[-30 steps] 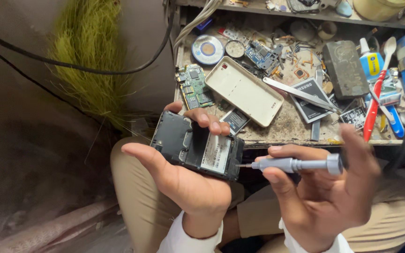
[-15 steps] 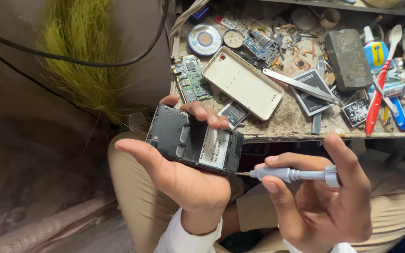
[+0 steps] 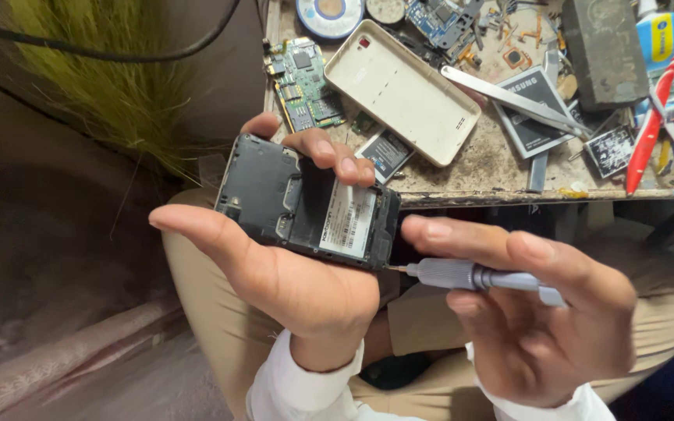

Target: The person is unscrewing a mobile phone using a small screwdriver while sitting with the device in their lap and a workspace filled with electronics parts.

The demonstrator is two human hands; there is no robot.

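Left hand [image 3: 290, 273]: your fingers [image 3: 329, 152] are curling over the far edge of an opened black phone body [image 3: 306, 203], thumb along the near edge, gripping it back-side up above your lap.

Right hand [image 3: 540, 320]: your fingertips are pinching a grey precision screwdriver [image 3: 470, 275], its tip touching the phone body's lower right corner.

Beyond, on the dirty workbench [image 3: 477, 168]: a cream back cover [image 3: 403, 90] is lying inside-up, a green circuit board [image 3: 303, 82] to its left, metal tweezers [image 3: 512, 97] and a dark battery [image 3: 536, 109] to its right, a red-handled tool [image 3: 653, 117] near the far right.
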